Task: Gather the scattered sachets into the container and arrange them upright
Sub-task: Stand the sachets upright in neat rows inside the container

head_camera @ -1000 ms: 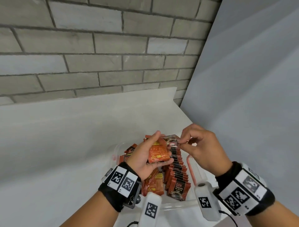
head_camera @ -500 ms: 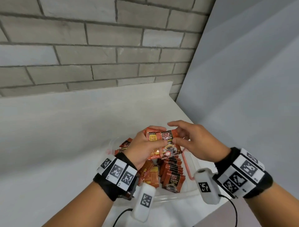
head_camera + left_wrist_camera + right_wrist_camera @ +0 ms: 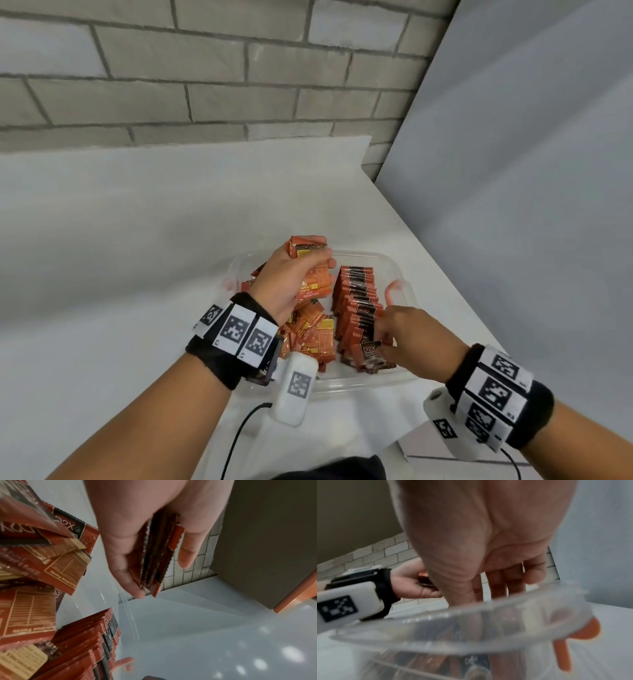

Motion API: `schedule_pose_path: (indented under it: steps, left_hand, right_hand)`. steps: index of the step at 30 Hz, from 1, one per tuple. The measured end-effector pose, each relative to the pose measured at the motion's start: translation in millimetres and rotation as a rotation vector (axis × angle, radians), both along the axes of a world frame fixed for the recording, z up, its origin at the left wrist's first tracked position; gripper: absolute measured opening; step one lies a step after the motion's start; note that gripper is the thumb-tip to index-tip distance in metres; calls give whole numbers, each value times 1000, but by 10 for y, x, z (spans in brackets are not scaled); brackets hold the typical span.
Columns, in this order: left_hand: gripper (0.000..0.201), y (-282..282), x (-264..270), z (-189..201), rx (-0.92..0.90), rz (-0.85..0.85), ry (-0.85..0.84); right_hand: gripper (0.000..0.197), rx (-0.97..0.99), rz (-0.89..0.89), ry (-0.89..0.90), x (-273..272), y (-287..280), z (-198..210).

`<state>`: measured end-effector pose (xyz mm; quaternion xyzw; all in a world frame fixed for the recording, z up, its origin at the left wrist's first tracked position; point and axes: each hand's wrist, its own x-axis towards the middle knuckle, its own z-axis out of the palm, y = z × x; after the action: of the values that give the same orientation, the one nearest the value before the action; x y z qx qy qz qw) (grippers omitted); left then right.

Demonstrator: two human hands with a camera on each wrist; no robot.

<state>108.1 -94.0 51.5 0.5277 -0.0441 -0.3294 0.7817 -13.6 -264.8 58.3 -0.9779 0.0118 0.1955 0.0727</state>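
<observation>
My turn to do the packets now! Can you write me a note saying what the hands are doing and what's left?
Left hand grips a small bunch of sachets above the container.
Right hand touches the front of the upright row at the container's right side; its grip is not clear.
Done: that row stands upright.
Left: the loose pile lying jumbled in the container's left side, plus the held bunch, needs standing up.

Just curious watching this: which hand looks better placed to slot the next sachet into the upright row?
Probably the right hand: its fingers are already at the near end of the upright row in the container. The left hand is occupied gripping a bundle of sachets above the loose pile.
</observation>
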Motion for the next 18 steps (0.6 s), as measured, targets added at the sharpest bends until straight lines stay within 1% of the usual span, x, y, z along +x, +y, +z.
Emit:
schedule_pose_path:
  steps: [2, 6, 8, 10, 12, 14, 18]
  left_hand:
    - [19, -15, 14, -17, 1, -6, 1]
    - [20, -34, 29, -54, -4, -17, 24]
    - [20, -43, 32, -64, -10, -25, 38]
    - [18, -47, 32, -75, -22, -32, 51]
    - [17, -46, 34, -81, -29, -36, 57]
    - [16, -44, 38, -83, -37, -38, 63]
    - [17, -38, 51, -93, -35, -42, 65]
  right_hand:
    - [12, -93, 17, 21, 16, 30, -1]
    - [4, -274, 78, 64, 42, 109, 29]
    - [4, -330, 106, 89, 53, 145, 58]
    - [3, -350, 140, 127, 67, 176, 84]
    - [7, -357, 179, 152, 79, 203, 99]
    - [8, -360, 193, 147, 90, 207, 101]
    - [17, -357, 167, 96, 110, 182, 103]
